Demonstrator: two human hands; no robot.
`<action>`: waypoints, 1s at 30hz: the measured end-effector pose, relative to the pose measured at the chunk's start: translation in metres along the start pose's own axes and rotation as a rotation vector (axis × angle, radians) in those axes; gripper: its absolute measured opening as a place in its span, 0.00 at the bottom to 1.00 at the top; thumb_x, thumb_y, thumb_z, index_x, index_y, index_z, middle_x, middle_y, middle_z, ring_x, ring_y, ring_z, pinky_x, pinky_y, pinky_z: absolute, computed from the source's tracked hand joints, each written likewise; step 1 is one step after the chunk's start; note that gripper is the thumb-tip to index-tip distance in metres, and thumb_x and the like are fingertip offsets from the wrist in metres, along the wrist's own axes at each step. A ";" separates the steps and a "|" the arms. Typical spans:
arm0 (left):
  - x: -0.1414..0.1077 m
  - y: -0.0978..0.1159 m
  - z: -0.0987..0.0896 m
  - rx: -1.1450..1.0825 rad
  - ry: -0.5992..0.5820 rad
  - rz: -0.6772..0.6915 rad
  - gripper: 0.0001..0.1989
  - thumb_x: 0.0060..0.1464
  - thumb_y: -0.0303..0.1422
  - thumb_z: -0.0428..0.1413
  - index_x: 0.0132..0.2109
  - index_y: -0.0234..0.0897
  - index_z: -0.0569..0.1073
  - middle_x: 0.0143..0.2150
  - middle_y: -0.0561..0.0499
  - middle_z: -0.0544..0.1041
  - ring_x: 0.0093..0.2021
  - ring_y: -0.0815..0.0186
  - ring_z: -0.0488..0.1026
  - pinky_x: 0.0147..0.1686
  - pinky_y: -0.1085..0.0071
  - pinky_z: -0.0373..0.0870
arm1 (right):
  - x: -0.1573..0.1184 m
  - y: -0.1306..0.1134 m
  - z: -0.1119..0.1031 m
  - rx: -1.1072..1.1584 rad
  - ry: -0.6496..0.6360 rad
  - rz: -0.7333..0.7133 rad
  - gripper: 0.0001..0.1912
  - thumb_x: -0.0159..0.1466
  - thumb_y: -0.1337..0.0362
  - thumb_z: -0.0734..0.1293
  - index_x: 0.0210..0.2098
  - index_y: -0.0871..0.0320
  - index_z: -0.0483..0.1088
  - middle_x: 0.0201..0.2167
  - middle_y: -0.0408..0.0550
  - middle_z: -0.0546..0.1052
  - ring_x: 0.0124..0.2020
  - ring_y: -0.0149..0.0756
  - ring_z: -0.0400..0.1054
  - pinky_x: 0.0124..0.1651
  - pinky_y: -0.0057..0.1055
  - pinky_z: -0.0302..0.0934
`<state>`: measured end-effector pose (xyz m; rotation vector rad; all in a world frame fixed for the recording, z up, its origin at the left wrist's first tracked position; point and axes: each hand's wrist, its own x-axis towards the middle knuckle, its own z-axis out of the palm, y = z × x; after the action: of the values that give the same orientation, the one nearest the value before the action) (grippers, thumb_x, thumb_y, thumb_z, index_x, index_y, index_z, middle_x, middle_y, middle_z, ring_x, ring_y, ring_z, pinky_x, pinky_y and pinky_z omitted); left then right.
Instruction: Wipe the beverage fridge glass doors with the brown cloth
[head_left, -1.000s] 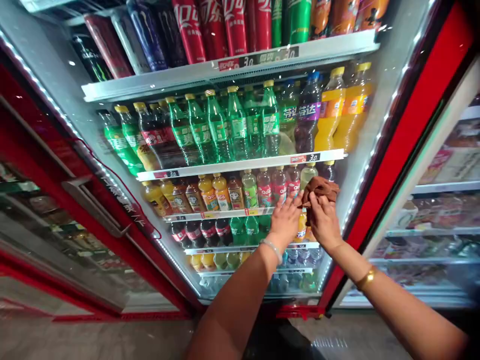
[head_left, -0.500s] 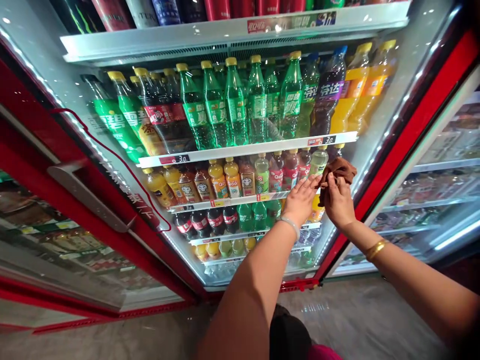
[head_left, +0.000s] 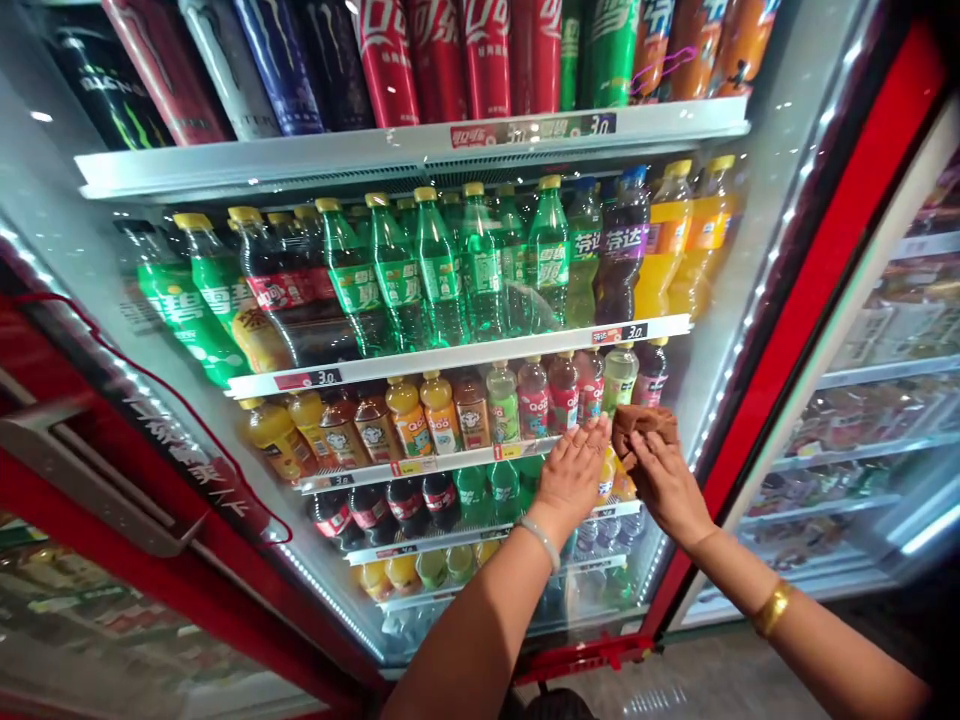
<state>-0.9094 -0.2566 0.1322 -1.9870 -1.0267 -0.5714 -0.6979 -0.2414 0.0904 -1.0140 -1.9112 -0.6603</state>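
Drinks fridge (head_left: 804, 290), red-framed and glass-fronted, fills most of the view, rows of bottles (head_left: 551, 260) behind its glass. The left hand (head_left: 574, 470) lies flat at the glass, its grip empty. Just beside it, the right hand's (head_left: 671, 490) grip holds a bunched brown cloth (head_left: 646, 424) at the glass.
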 end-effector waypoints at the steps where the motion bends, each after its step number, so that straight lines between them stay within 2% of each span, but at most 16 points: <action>1: -0.001 0.002 0.002 0.001 0.022 -0.022 0.31 0.68 0.29 0.46 0.75 0.30 0.55 0.79 0.49 0.52 0.77 0.66 0.53 0.74 0.67 0.57 | 0.006 0.004 -0.002 0.017 0.018 0.013 0.43 0.67 0.70 0.62 0.78 0.48 0.42 0.68 0.61 0.67 0.66 0.54 0.67 0.63 0.56 0.68; 4: -0.002 0.006 0.008 0.023 0.049 -0.072 0.31 0.67 0.31 0.48 0.75 0.33 0.57 0.78 0.49 0.56 0.77 0.65 0.54 0.74 0.67 0.56 | 0.021 0.003 0.001 0.070 0.092 0.084 0.45 0.67 0.71 0.62 0.78 0.43 0.41 0.71 0.59 0.63 0.68 0.57 0.64 0.64 0.61 0.65; 6: -0.003 0.009 0.010 0.045 0.029 -0.103 0.30 0.67 0.34 0.50 0.73 0.34 0.62 0.76 0.48 0.61 0.76 0.65 0.56 0.74 0.66 0.56 | 0.020 -0.007 0.009 0.111 0.110 0.085 0.45 0.67 0.71 0.62 0.77 0.40 0.42 0.70 0.58 0.65 0.66 0.57 0.67 0.62 0.61 0.68; 9: -0.006 0.011 0.010 0.052 0.005 -0.114 0.26 0.66 0.36 0.52 0.69 0.35 0.69 0.73 0.44 0.67 0.75 0.62 0.59 0.73 0.65 0.57 | 0.000 -0.018 0.020 0.216 0.075 0.007 0.46 0.66 0.72 0.62 0.77 0.37 0.42 0.62 0.54 0.74 0.60 0.55 0.73 0.58 0.61 0.72; 13: -0.010 0.011 0.006 0.005 0.010 -0.143 0.29 0.66 0.32 0.49 0.71 0.31 0.65 0.72 0.43 0.69 0.75 0.62 0.59 0.72 0.65 0.58 | -0.018 -0.012 0.024 0.307 0.054 -0.080 0.45 0.67 0.71 0.62 0.77 0.37 0.43 0.49 0.49 0.81 0.50 0.54 0.78 0.56 0.61 0.73; 15: -0.013 0.011 0.006 -0.010 0.005 -0.185 0.29 0.66 0.29 0.48 0.72 0.33 0.63 0.72 0.46 0.68 0.75 0.62 0.58 0.73 0.63 0.56 | -0.010 -0.010 0.022 0.286 0.098 -0.073 0.44 0.67 0.70 0.63 0.76 0.37 0.45 0.48 0.50 0.80 0.48 0.54 0.78 0.56 0.63 0.71; 18: -0.017 0.008 0.004 -0.006 -0.034 -0.206 0.28 0.67 0.30 0.50 0.72 0.41 0.65 0.73 0.50 0.67 0.75 0.60 0.58 0.75 0.60 0.53 | 0.014 -0.025 0.020 0.232 0.163 0.002 0.44 0.67 0.70 0.65 0.77 0.40 0.45 0.53 0.55 0.77 0.53 0.55 0.74 0.58 0.60 0.69; 20: -0.018 0.002 -0.002 -0.016 -0.055 -0.165 0.27 0.67 0.32 0.50 0.72 0.44 0.65 0.73 0.50 0.67 0.76 0.60 0.58 0.76 0.58 0.51 | 0.025 -0.043 0.021 0.208 0.179 0.082 0.45 0.67 0.70 0.64 0.77 0.42 0.43 0.56 0.58 0.74 0.57 0.54 0.72 0.59 0.56 0.68; 23: -0.018 -0.015 -0.019 -0.053 -0.122 -0.061 0.27 0.69 0.33 0.48 0.72 0.38 0.64 0.76 0.49 0.62 0.78 0.60 0.51 0.78 0.54 0.47 | 0.028 -0.064 0.028 0.158 0.180 0.170 0.45 0.68 0.69 0.63 0.78 0.42 0.39 0.59 0.59 0.71 0.60 0.54 0.68 0.60 0.54 0.66; 25: -0.017 -0.029 -0.027 -0.089 -0.157 0.006 0.27 0.69 0.33 0.47 0.72 0.35 0.64 0.78 0.50 0.57 0.79 0.59 0.48 0.79 0.54 0.44 | 0.022 -0.069 0.032 0.108 0.151 0.170 0.45 0.68 0.67 0.63 0.78 0.43 0.39 0.60 0.59 0.70 0.62 0.56 0.66 0.61 0.56 0.65; 27: -0.017 -0.040 -0.029 -0.126 -0.153 0.073 0.27 0.69 0.31 0.45 0.72 0.33 0.64 0.78 0.52 0.57 0.79 0.61 0.48 0.80 0.58 0.42 | 0.017 -0.069 0.033 0.042 0.110 0.184 0.44 0.68 0.66 0.64 0.78 0.45 0.40 0.62 0.61 0.68 0.64 0.58 0.65 0.63 0.59 0.64; 30: -0.018 -0.046 -0.018 -0.209 -0.150 0.137 0.28 0.69 0.28 0.42 0.74 0.30 0.60 0.78 0.52 0.57 0.79 0.66 0.47 0.79 0.66 0.40 | 0.013 -0.070 0.032 -0.040 0.083 0.251 0.44 0.67 0.64 0.64 0.77 0.50 0.41 0.65 0.64 0.65 0.67 0.60 0.62 0.66 0.63 0.61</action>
<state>-0.9581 -0.2639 0.1510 -2.2940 -0.9419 -0.4771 -0.7747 -0.2493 0.0812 -1.2090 -1.6700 -0.5878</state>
